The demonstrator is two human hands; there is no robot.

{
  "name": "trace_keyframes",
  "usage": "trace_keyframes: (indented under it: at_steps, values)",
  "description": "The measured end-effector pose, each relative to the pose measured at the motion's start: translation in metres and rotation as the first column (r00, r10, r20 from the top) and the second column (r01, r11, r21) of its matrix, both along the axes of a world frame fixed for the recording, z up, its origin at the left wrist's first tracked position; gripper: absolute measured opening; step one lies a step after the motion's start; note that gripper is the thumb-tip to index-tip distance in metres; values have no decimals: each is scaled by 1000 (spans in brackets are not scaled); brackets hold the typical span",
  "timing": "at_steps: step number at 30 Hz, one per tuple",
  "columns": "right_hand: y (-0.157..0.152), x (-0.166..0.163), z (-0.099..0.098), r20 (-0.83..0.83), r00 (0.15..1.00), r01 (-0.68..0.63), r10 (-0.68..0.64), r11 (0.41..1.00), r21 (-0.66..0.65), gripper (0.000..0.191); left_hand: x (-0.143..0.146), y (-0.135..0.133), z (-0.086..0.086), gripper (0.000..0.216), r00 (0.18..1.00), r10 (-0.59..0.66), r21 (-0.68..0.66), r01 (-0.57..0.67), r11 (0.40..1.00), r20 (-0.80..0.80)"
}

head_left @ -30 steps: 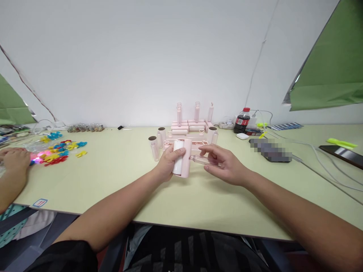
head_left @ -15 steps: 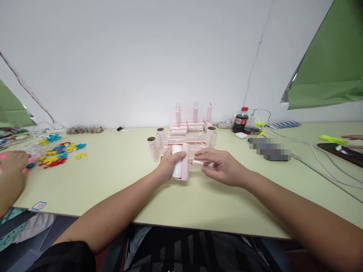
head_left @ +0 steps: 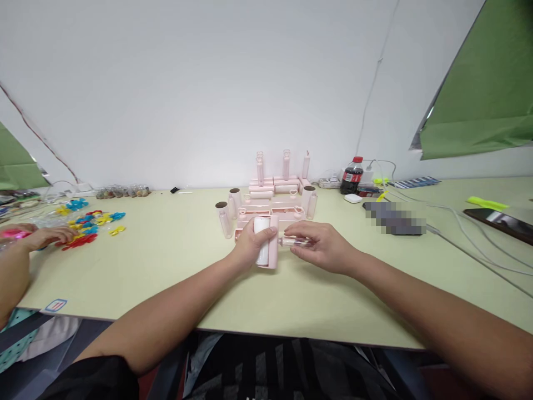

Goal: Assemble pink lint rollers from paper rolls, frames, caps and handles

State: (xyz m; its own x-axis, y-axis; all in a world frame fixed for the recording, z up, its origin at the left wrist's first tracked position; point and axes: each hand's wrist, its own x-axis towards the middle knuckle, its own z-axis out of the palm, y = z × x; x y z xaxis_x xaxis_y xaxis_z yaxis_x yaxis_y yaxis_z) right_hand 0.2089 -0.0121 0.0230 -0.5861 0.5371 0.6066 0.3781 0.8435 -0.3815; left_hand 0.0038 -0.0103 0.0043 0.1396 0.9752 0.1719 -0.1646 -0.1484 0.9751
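My left hand [head_left: 249, 245] is wrapped round a pink lint-roller case with a white roll [head_left: 265, 248] in it, held just above the pale green table [head_left: 175, 261]. My right hand [head_left: 320, 246] pinches a clear pink handle [head_left: 293, 241] lying sideways, with its tip against the case's right side. Just behind my hands stands a cluster of pink cases, rolls and upright handles [head_left: 275, 191].
A cola bottle [head_left: 352, 176], a white earbud case [head_left: 352, 198] and cables [head_left: 470, 230] lie to the right, with a dark phone [head_left: 499, 221] further out. At far left another person's hand [head_left: 39, 237] rests among colourful plastic pieces [head_left: 89, 222].
My right hand has brought the clear handle leftward up to the side of the case. The person's hand at left has shifted among the colourful pieces.
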Motion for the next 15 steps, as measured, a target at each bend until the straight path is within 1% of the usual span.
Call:
trace_keyframes:
  at_steps: [6,10,15]
  values:
    - [-3,-4,-3,-173,984,48,-44,999,22,22,5,-7,1,44,1000,12,-32,-11,999,27]
    - [-5,-5,-5,-198,977,93,-85,995,33,22,8,-13,6,47,996,-41,-81,48,996,79]
    - [-5,-6,-8,-228,967,107,-114,993,-43,25,9,-16,8,48,995,-33,-77,40,996,91]
